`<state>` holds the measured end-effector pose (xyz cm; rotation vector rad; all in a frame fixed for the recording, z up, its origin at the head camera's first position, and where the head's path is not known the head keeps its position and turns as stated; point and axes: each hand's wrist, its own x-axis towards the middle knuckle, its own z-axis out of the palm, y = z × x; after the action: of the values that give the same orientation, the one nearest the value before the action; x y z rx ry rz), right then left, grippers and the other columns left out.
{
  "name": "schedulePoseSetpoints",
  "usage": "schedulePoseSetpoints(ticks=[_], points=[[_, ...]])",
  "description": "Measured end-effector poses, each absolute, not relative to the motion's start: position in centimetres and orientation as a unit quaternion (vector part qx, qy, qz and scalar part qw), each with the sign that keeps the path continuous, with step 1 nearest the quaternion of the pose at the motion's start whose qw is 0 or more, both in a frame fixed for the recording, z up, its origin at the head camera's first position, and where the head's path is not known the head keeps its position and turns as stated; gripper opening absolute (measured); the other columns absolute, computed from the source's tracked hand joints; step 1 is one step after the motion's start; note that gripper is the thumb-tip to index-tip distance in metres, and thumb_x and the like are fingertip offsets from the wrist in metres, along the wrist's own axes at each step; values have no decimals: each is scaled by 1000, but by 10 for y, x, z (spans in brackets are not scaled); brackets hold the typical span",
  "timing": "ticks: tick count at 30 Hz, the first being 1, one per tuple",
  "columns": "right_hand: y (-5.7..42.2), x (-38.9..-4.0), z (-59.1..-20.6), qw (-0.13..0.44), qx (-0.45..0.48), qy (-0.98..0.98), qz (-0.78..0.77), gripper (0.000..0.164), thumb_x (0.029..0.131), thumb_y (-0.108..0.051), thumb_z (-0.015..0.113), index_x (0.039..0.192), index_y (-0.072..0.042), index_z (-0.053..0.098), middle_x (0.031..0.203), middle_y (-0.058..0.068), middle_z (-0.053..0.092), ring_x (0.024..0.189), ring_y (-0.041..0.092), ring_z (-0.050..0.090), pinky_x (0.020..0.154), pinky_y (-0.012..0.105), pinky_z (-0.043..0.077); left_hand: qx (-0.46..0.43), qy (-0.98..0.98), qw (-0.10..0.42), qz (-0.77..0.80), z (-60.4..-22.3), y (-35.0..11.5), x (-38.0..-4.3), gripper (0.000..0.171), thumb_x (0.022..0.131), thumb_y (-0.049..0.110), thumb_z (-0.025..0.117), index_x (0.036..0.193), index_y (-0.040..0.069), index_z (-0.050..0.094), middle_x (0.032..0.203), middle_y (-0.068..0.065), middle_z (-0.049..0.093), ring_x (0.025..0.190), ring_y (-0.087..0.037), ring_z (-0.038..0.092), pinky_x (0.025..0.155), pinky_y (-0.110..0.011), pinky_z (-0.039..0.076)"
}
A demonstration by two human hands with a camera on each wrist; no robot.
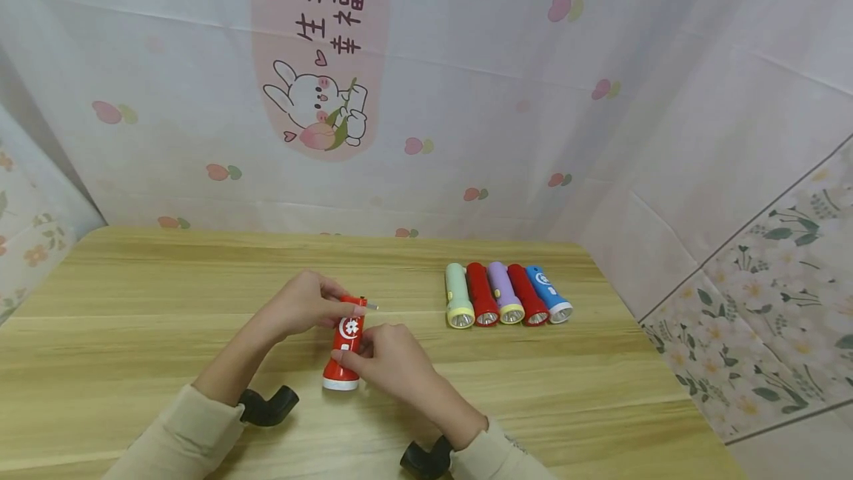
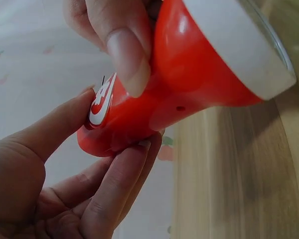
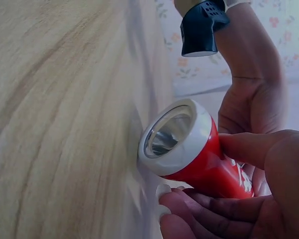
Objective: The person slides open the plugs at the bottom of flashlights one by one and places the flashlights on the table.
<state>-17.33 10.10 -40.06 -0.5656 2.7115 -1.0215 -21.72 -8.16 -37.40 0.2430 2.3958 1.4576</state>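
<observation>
A red flashlight [image 1: 349, 330] with a white head ring and a white flower print is held just above or on the wooden table, its lens end toward me. My left hand [image 1: 309, 308] grips its tail end, thumb on the printed side and fingers underneath. Nearer the head, my right hand [image 1: 395, 360] holds the body, thumb across the top. A small metal prong [image 1: 372, 307] juts from the tail, beside the left thumb. In the right wrist view, the clear lens [image 3: 170, 133] faces the tabletop side.
On the right of the wooden table [image 1: 166, 295] lie several flashlights in a row: a mint green one [image 1: 457, 291], red ones [image 1: 481, 291], a purple one [image 1: 503, 287] and a blue one [image 1: 548, 291]. A printed curtain [image 1: 426, 80] hangs behind the table.
</observation>
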Motion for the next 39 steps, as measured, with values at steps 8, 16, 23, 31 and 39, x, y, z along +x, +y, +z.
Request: schedulePoseSetpoints(ticks=[8,16,23,31,39], points=[[100,-173,-405,87,-195,921,-327,34,93,-45,70,73,-18,66,52,-11,49,47,1,38,44,18,28,80,851,163,493,-380,-84,-220,34,85,27,82,103,-1,75,90,-8,75,74,-12,69,73,-33,62],[97,-173,-409,92,-186,923,-324,47,95,-49,65,60,-18,57,46,-13,43,44,2,38,42,19,28,64,844,183,500,-387,-87,-227,35,88,26,79,105,-4,74,88,-6,75,73,-11,70,72,-31,63],[97,-171,-411,127,-170,921,-325,55,97,-57,58,57,-18,58,42,-11,46,40,5,43,41,21,29,60,846,186,495,-397,-87,-230,38,86,26,81,106,-6,74,92,-9,75,74,-13,71,71,-30,63],[97,-172,-414,153,-161,918,-328,56,98,-62,52,65,-18,65,47,-8,52,43,7,46,41,24,30,65,852,184,486,-403,-86,-229,33,84,27,83,97,-3,76,85,-6,73,70,-11,66,67,-28,62],[97,-175,-419,161,-170,915,-330,54,101,-58,49,71,-16,66,50,-7,55,46,8,48,44,24,32,50,836,203,508,-410,-85,-231,36,83,25,83,101,-6,76,89,-8,76,74,-10,69,68,-30,63]])
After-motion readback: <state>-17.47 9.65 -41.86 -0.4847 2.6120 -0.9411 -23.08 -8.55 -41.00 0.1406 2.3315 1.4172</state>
